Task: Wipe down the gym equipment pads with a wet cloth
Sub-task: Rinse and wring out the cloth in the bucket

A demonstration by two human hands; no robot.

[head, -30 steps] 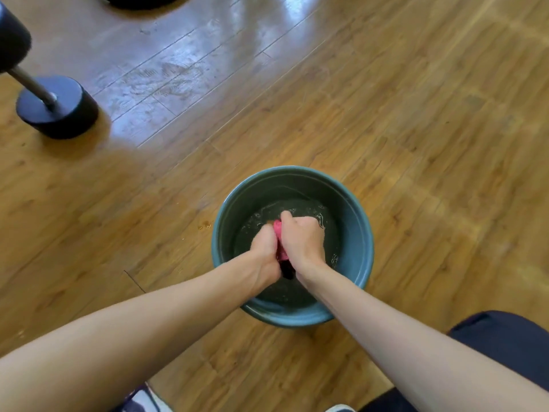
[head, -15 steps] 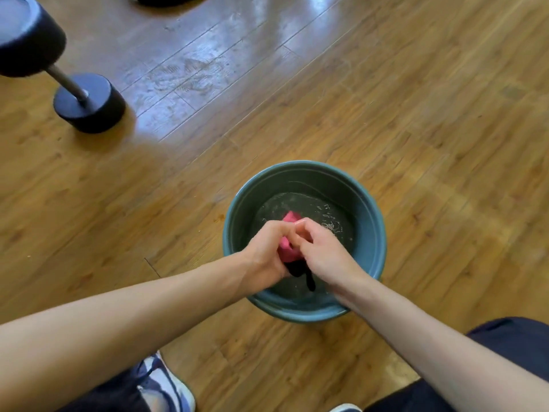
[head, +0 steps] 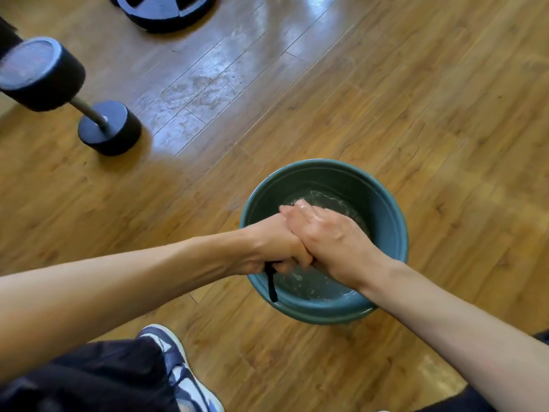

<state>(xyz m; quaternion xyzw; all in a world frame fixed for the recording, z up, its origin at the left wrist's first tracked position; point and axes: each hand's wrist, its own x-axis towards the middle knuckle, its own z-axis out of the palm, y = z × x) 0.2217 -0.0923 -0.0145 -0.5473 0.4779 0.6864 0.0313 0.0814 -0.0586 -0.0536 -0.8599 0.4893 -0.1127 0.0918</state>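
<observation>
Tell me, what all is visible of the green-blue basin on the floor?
The basin is round, teal and plastic-looking, with a thick rim and sloping walls. It stands upright on the wooden floor and holds shallow, rippled water. The left hand and right hand are clasped together over it. A black strap from the left hand hangs across its near-left rim.

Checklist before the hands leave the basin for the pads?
1. Hands over basin: ok. Left hand and right hand are clasped above the teal basin.
2. Cloth secured: cannot tell. It is hidden inside the hands; only a black strip hangs below the left hand.
3. Water available: ok. Water shows in the basin.
4. Wrung out enough: cannot tell.
5. Target located: ok. Black roller pads are in view at upper left.
</observation>
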